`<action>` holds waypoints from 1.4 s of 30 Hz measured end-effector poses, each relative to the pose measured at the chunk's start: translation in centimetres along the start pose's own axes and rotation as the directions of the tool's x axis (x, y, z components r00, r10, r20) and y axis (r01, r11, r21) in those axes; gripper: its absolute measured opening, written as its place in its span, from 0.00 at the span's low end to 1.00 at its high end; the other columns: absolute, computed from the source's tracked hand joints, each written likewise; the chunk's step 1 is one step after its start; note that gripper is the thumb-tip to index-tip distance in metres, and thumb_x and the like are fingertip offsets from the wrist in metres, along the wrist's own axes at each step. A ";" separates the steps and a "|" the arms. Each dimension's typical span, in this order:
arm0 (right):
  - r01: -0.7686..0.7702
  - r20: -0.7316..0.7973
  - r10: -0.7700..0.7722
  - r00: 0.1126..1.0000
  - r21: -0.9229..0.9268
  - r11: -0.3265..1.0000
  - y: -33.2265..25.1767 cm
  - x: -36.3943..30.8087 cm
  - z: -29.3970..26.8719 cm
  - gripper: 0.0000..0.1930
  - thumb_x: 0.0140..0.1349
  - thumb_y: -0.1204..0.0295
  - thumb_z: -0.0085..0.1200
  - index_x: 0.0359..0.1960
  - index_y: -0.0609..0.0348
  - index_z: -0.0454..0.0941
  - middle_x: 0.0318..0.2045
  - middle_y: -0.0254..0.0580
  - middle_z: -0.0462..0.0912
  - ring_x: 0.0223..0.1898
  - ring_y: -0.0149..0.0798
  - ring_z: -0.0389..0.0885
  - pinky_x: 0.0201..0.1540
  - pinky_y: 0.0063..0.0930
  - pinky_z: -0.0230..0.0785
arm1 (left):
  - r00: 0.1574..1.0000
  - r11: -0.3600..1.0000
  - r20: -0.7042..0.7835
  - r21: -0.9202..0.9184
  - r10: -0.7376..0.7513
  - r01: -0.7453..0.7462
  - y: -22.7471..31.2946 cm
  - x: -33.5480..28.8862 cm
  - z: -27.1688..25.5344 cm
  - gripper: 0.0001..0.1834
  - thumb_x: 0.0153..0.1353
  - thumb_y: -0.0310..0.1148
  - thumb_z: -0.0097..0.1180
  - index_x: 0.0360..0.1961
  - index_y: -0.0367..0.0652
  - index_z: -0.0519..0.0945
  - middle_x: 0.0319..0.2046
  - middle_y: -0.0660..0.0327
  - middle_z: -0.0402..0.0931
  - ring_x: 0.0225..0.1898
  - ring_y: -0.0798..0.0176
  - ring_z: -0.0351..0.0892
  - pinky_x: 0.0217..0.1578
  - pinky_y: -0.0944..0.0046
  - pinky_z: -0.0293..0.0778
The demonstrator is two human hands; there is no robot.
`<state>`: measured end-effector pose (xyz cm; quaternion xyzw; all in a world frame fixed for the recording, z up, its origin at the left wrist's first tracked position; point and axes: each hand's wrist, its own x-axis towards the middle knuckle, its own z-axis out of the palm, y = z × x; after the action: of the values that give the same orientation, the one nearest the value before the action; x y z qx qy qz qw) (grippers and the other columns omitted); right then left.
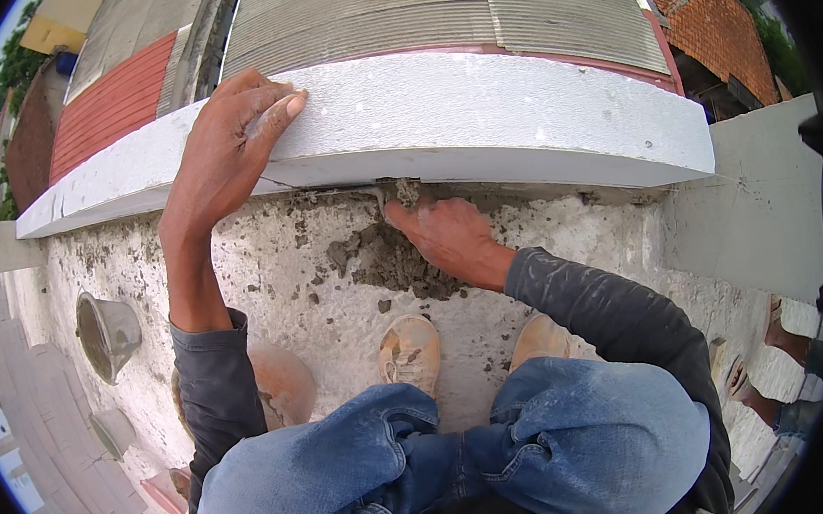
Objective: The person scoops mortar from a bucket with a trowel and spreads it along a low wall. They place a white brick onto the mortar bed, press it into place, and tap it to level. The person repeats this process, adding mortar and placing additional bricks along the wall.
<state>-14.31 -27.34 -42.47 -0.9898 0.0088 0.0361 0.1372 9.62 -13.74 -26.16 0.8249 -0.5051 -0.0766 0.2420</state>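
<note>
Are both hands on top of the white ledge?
No, only the left hand is; the right hand is at the lower edge of the ledge.

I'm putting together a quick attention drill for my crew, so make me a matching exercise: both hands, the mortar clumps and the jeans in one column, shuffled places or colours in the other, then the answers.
Column one
1. Left hand
2. Right hand
3. Mortar clumps
4. Jeans

Column two
A. Blue, with pale dusty patches
B. At the lower edge of the white ledge
C. On the floor, between ledge and shoes
D. At the top of the white ledge

Pairs: 1-D, 2-B, 3-C, 4-A
</note>
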 end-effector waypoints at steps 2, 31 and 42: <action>-0.002 0.049 0.002 0.999 0.012 1.000 -0.5 1.0 1.0 0.24 0.65 0.77 0.56 0.64 0.58 0.70 0.26 0.51 0.83 0.22 0.51 0.87 0.21 0.44 0.77 | 0.999 0.999 0.017 0.018 -0.046 0.046 0.8 0.2 -0.3 0.23 0.77 0.49 0.58 0.55 0.39 0.89 0.44 0.56 0.82 0.49 0.58 0.81 0.53 0.57 0.75; -0.064 0.014 0.063 0.998 0.021 0.998 8.0 -13.5 -4.8 0.20 0.76 0.46 0.54 0.50 0.49 0.74 0.27 0.44 0.85 0.18 0.44 0.84 0.18 0.41 0.75 | 0.993 0.992 -0.028 0.033 -0.119 0.119 2.8 0.7 -0.1 0.20 0.72 0.45 0.65 0.42 0.36 0.88 0.40 0.57 0.80 0.46 0.56 0.78 0.52 0.54 0.73; -0.131 0.151 0.065 0.986 0.486 0.864 5.3 -19.9 3.1 0.25 0.73 0.45 0.57 0.53 0.55 0.76 0.27 0.54 0.86 0.29 0.62 0.87 0.33 0.55 0.78 | 0.996 0.987 0.048 0.136 0.074 -0.080 6.4 4.2 4.3 0.32 0.71 0.47 0.64 0.73 0.50 0.75 0.74 0.52 0.68 0.75 0.44 0.65 0.75 0.43 0.64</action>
<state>-34.56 -31.47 -45.46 -0.9156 0.0592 0.1037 0.3839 4.92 -21.14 -26.42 0.8177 -0.5457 -0.0497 0.1763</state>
